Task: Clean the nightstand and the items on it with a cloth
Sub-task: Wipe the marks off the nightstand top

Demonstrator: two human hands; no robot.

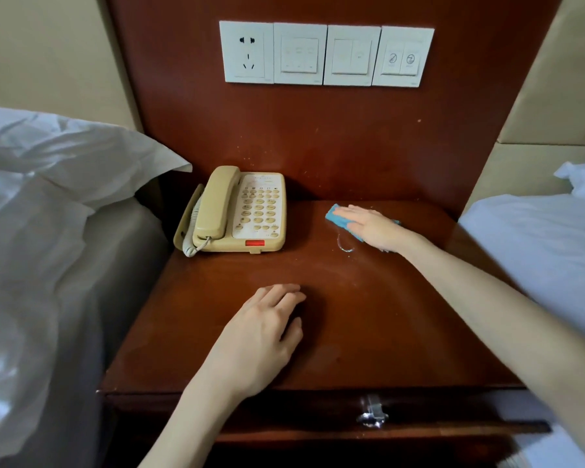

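The dark red wooden nightstand (368, 332) fills the middle of the view. A beige corded telephone (237, 211) sits at its back left, handset on the cradle. My right hand (374, 228) lies flat on a blue cloth (338, 219) at the back right of the top, pressing it to the wood; most of the cloth is hidden under the palm. A thin wet streak (344, 246) curls just in front of the cloth. My left hand (264, 336) rests on the front middle of the top, fingers loosely spread, holding nothing.
A wooden back panel (318, 136) rises behind the top, carrying a socket and switch plates (326, 55). Beds with white linen flank the stand: a pillow (65, 157) at left, a sheet (537, 251) at right. A metal drawer handle (372, 413) sits below the front edge.
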